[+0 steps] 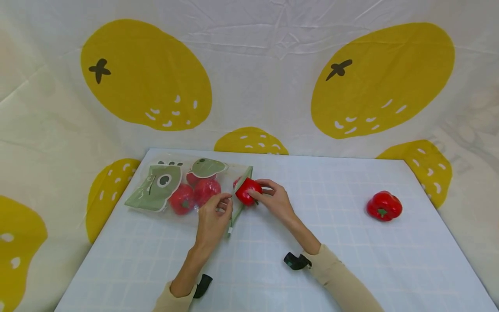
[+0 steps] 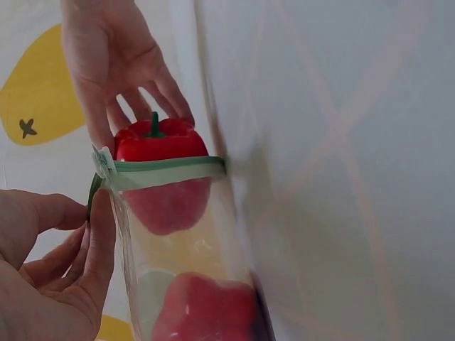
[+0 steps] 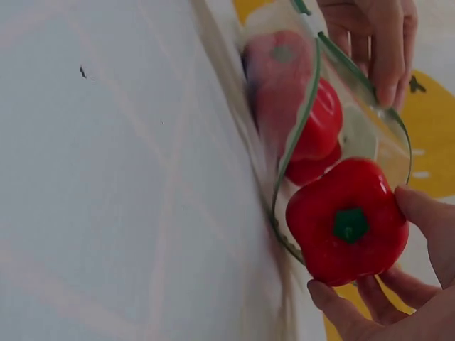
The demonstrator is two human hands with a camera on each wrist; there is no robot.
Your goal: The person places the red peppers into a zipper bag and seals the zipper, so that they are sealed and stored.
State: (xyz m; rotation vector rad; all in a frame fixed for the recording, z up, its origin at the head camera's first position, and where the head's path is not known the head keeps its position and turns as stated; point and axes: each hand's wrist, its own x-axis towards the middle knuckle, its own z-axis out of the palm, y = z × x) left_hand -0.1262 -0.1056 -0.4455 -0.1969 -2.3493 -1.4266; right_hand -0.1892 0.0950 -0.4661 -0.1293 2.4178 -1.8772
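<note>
A clear zip bag [image 1: 156,193] with green animal-face prints lies on the table with several red bell peppers inside. My left hand [image 1: 212,219] pinches the green-trimmed edge [image 2: 92,195] of its opening between thumb and fingers. At that opening, my right hand [image 1: 277,201] grips a red bell pepper [image 1: 247,191] by its stem end. In the left wrist view, this pepper's lower part is behind the bag's film, and its green stem [image 2: 154,126] points outward. The right wrist view shows the thumb and fingertips spread around its sides.
Another red bell pepper [image 1: 384,206] lies on the right side of the white checked table [image 1: 331,225]. A white zip slider [image 1: 230,230] sits at the bag's near corner. Behind the table hangs a cloth [image 1: 261,86] printed with large yellow fruits.
</note>
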